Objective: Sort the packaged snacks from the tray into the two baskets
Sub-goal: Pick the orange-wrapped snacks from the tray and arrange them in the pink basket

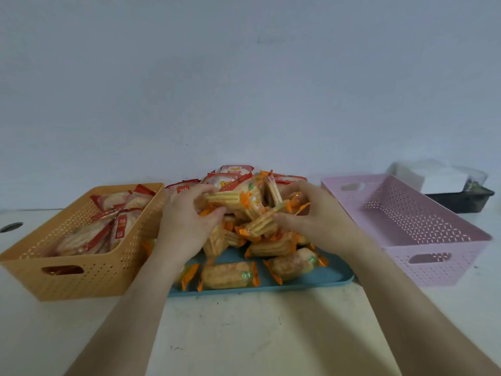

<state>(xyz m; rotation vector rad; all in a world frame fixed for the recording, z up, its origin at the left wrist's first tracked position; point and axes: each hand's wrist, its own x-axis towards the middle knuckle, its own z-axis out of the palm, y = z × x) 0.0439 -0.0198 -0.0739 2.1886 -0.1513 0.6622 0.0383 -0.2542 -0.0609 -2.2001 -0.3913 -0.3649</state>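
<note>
Both hands work the snack pile (260, 248) on the blue tray (320, 278).
The left grip (187, 223) curls round a ribbed orange-wrapped snack (223, 198) atop the pile. The right grip (317, 215) pinches another orange-wrapped packet (290, 206). The tray sits on the white surface (244, 335) between the orange basket (81, 283), which holds red-wrapped packets (122, 226), and the pink basket (433, 267).
</note>
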